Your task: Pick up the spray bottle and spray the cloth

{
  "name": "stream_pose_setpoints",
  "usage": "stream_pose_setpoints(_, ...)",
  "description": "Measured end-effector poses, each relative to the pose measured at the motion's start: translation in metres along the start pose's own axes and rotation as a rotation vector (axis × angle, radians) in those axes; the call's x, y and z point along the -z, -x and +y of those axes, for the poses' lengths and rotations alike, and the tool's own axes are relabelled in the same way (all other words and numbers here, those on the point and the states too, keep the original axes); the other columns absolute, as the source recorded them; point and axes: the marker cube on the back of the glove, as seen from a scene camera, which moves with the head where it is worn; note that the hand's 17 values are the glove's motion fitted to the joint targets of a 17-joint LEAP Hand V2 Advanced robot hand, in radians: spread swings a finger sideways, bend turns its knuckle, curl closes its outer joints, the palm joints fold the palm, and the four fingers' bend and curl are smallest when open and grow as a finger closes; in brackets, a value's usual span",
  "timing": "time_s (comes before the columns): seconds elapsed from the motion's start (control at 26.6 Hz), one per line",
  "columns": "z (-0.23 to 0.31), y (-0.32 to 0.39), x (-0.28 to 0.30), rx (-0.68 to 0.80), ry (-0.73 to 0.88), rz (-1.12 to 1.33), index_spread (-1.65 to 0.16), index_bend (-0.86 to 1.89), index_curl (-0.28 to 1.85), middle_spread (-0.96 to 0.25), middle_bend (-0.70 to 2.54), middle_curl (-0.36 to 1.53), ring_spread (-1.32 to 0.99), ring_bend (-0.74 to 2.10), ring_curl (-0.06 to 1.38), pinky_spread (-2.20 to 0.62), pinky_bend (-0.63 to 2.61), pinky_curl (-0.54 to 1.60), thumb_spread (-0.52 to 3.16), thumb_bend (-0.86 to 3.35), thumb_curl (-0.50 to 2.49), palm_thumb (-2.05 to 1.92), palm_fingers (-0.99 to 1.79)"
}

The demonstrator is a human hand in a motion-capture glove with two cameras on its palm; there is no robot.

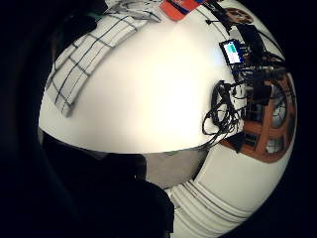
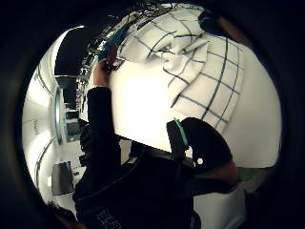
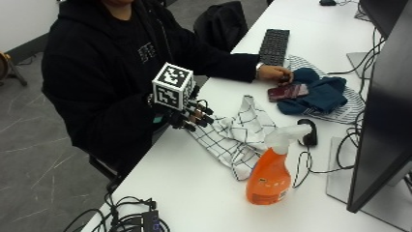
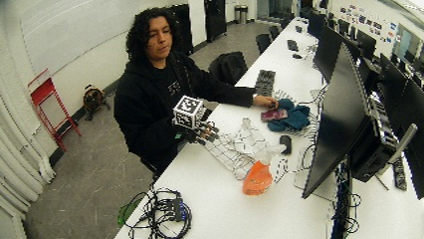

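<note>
An orange spray bottle [image 3: 269,175] with a white trigger head stands upright on the white table [image 3: 193,193], just past the end of the cloth. The white cloth [image 3: 235,135] with dark grid lines lies crumpled between the bottle and the person. My gloved right hand [image 3: 191,116] hovers at the table's near edge beside the cloth's corner, fingers relaxed and holding nothing. It is well short of the bottle. The little finger side palm view shows the cloth [image 1: 84,55] and a bit of the orange bottle [image 1: 178,7]. The cloth [image 2: 200,62] also fills part of the thumb side view.
The bare left hand [image 3: 275,73] rests on a dark red case [image 3: 288,91] beside a blue cloth [image 3: 316,94]. A keyboard [image 3: 275,46] lies further along; a black mouse [image 3: 309,132] and a monitor [image 3: 386,96] stand behind the bottle. Cables [image 3: 128,220] are coiled at the table's end.
</note>
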Motion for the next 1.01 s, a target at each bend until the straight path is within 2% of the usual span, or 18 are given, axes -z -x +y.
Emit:
stream_pose_setpoints(0.3, 0.0, -0.001, -0.005, 0.013, 0.036, 0.011, -0.33, 0.33, 0.19, 0.01, 0.17, 0.1, 0.0, 0.18, 0.09, 0.13, 0.46, 0.2, 0.8, 0.26, 0.14, 0.47, 0.35)
stream_pose_setpoints(0.68, -0.006, -0.012, -0.008, 0.004, 0.064, 0.034, -0.39, 0.31, 0.26, 0.01, 0.18, 0.16, 0.0, 0.19, 0.12, 0.16, 0.43, 0.24, 1.04, 0.2, 0.2, 0.48, 0.33)
stream_pose_setpoints(1.01, -0.037, -0.076, 0.031, -0.148, 0.009, 0.002, -0.39, 0.28, 0.29, -0.02, 0.23, 0.21, -0.01, 0.22, 0.16, 0.18, 0.3, 0.23, 1.11, 0.14, 0.23, 0.5, 0.38)
